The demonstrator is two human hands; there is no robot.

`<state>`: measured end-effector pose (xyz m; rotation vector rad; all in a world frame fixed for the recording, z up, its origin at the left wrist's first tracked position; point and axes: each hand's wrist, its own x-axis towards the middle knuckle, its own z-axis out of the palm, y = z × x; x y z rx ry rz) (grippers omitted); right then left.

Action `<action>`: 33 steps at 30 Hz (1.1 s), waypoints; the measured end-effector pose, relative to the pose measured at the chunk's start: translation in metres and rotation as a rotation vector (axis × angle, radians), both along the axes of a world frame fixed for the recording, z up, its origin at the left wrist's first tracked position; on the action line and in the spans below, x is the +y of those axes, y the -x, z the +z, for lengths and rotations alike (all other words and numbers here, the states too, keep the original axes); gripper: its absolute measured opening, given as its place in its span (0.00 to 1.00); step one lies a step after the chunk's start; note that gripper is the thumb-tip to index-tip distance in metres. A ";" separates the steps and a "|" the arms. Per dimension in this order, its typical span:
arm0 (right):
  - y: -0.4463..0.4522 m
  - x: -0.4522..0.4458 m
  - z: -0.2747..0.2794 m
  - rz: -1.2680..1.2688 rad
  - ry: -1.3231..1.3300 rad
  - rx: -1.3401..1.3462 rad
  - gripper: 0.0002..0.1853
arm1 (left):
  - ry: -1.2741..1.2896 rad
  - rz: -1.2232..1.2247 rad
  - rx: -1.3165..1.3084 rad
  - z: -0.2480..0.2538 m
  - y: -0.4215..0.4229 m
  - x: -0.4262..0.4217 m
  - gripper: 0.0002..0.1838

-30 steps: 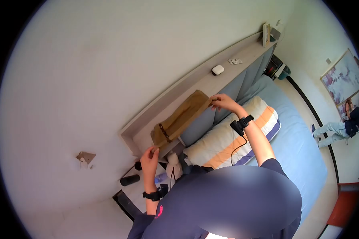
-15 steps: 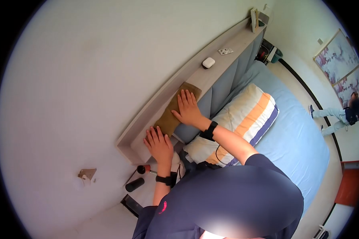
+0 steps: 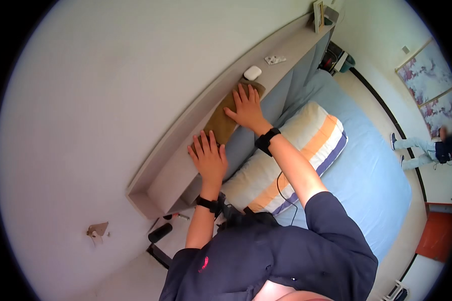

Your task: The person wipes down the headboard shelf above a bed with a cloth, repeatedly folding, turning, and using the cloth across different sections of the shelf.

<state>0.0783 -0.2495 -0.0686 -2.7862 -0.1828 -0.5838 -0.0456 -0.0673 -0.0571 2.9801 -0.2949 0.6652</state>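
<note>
A brown cloth item (image 3: 220,123) lies flat on the pale headboard shelf (image 3: 171,175). My left hand (image 3: 209,159) rests on its lower end, palm down with the fingers spread. Farther up the shelf, my right hand (image 3: 247,108) lies flat over the upper part of the cloth, fingers apart. Just past the cloth's upper end sits a white rounded case (image 3: 252,73). Both wrists wear black bands.
On the shelf are a small patterned packet (image 3: 275,60) and a frame (image 3: 318,17). A striped pillow (image 3: 291,155) lies on the blue bed (image 3: 371,175). Another person's legs (image 3: 414,150) show at the right. A black cylinder (image 3: 160,233) is below the shelf.
The cloth, first held up by its ends, was lowered onto the shelf. Both hands opened flat on it, and hands and cloth then moved up the shelf towards the white case.
</note>
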 end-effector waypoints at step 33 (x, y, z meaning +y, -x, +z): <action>-0.090 -0.084 0.019 0.049 -0.266 -0.049 0.39 | -0.053 0.084 -0.114 -0.001 0.049 0.106 0.23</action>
